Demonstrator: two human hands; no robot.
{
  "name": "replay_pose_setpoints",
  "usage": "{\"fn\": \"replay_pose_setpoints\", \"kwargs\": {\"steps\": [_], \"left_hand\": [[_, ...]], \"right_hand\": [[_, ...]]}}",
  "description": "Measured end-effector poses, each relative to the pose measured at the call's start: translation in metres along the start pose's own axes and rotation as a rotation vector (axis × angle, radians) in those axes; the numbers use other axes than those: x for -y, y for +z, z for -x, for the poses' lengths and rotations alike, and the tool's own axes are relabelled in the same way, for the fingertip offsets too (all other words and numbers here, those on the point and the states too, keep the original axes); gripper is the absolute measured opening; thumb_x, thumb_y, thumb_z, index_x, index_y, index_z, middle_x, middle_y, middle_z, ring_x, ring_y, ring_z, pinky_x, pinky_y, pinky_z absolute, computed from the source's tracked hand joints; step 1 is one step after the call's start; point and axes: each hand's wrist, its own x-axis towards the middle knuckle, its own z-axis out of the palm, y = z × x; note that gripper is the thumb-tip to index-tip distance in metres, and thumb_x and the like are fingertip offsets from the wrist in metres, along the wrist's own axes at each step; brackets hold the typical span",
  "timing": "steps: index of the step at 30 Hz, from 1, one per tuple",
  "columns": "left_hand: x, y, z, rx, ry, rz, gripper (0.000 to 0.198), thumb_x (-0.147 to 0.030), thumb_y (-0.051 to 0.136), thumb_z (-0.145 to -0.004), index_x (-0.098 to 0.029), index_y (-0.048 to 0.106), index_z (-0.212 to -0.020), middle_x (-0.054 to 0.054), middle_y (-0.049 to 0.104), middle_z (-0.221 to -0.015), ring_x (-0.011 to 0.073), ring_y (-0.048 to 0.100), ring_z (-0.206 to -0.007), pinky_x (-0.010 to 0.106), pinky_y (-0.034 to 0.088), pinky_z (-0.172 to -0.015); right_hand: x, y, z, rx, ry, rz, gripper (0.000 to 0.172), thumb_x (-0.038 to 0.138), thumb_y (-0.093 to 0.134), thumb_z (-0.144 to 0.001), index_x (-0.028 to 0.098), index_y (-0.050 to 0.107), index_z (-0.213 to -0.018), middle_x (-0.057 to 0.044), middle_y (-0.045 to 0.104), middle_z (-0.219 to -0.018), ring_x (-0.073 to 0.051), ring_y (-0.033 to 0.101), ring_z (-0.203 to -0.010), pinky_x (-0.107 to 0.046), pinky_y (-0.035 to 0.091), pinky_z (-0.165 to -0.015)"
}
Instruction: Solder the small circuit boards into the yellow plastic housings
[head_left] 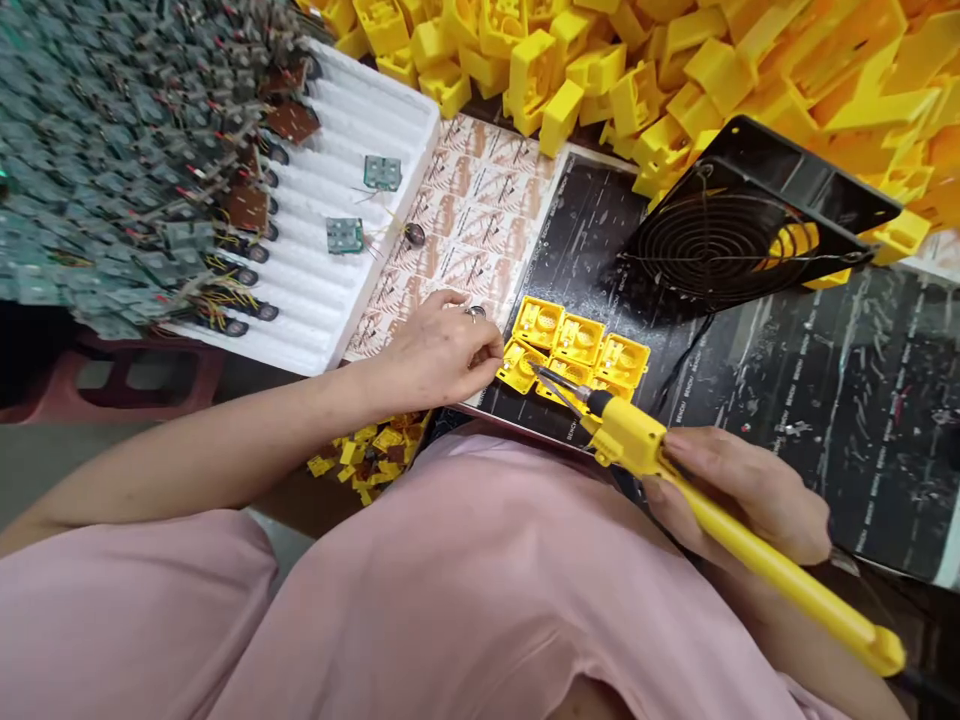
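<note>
My right hand (742, 490) is wrapped round a yellow soldering iron (637, 440), its long handle slanting down to the right. A thin second prong runs beside the metal shaft. The iron's tip reaches into the lower-left one of several small open yellow plastic cases (577, 338), grouped in two rows on the black mat. Small metal parts show inside them. My left hand (450, 350), with a ring on one finger, is closed at the left edge of that same case. Its fingertips are pinched together; anything between them is too small to make out.
A black fan (720, 230) with a wire guard stands behind the cases. Yellow plastic housings (532, 80) are heaped at the back. At left, a white foam tray (360, 110) carries piled green circuit boards (135, 150) with wired round parts. A black mat (810, 390) covers the right side.
</note>
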Motion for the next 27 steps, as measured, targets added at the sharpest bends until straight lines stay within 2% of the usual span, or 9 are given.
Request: {"fn": "replay_pose_setpoints", "kwargs": {"steps": [3,6,9,13,19,22,27], "left_hand": [[0.001,-0.003,-0.004,-0.024,0.017,-0.016,0.026,-0.027,0.05,-0.093,-0.019,0.073,-0.084,0.002,0.078,-0.076,0.0195,0.071,-0.072,0.046,0.049,-0.106],[0.002,-0.004,-0.011,-0.071,0.009,-0.056,0.03,-0.03,0.048,-0.094,-0.019,0.075,-0.086,0.003,0.078,-0.078,0.0201,0.071,-0.075,0.041,0.052,-0.099],[0.003,-0.001,-0.017,-0.051,0.027,-0.131,0.032,-0.027,0.047,-0.094,-0.018,0.076,-0.085,0.005,0.077,-0.073,0.0207,0.07,-0.072,0.041,0.053,-0.097],[0.003,0.003,-0.02,-0.048,0.061,-0.179,0.033,-0.025,0.047,-0.094,-0.017,0.078,-0.086,0.004,0.076,-0.072,0.0206,0.07,-0.07,0.043,0.053,-0.102],[0.002,0.001,-0.02,-0.062,0.097,-0.214,0.033,-0.025,0.047,-0.094,-0.018,0.078,-0.086,0.005,0.076,-0.071,0.021,0.07,-0.07,0.044,0.053,-0.102],[0.0,0.001,-0.021,-0.07,0.117,-0.246,0.034,-0.025,0.046,-0.094,-0.017,0.077,-0.082,0.006,0.075,-0.069,0.021,0.069,-0.068,0.045,0.054,-0.102],[-0.001,0.001,-0.022,-0.07,0.142,-0.303,0.037,-0.025,0.044,-0.095,-0.017,0.077,-0.08,0.006,0.073,-0.067,0.0203,0.067,-0.066,0.044,0.055,-0.1]], "right_hand": [[0.0,0.004,-0.003,0.012,-0.136,0.0,0.046,0.001,0.077,-0.085,0.015,0.067,-0.127,-0.001,0.075,-0.082,-0.016,0.075,-0.073,-0.025,0.065,-0.063],[0.002,0.009,-0.004,-0.035,-0.086,0.075,0.031,0.002,0.078,-0.085,0.018,0.067,-0.108,-0.002,0.075,-0.082,-0.015,0.075,-0.072,-0.023,0.065,-0.063],[0.004,0.014,-0.007,-0.027,-0.099,0.151,0.023,0.007,0.079,-0.088,0.019,0.063,-0.1,-0.002,0.075,-0.08,-0.013,0.073,-0.067,-0.021,0.063,-0.063],[0.003,0.02,-0.008,-0.023,-0.119,0.159,0.024,0.005,0.082,-0.085,0.017,0.065,-0.098,-0.003,0.075,-0.081,-0.013,0.073,-0.068,-0.021,0.063,-0.067],[0.003,0.024,-0.012,0.021,-0.171,0.149,0.027,0.001,0.082,-0.082,0.015,0.066,-0.099,-0.005,0.075,-0.082,-0.015,0.073,-0.07,-0.025,0.064,-0.065],[0.005,0.019,-0.015,0.051,-0.207,0.173,0.028,0.002,0.083,-0.081,0.016,0.065,-0.098,-0.004,0.075,-0.082,-0.015,0.072,-0.069,-0.026,0.062,-0.063],[0.007,0.006,-0.013,0.06,-0.115,0.208,0.024,0.006,0.08,-0.087,0.019,0.066,-0.102,-0.002,0.077,-0.089,-0.013,0.075,-0.073,-0.023,0.065,-0.074]]}}
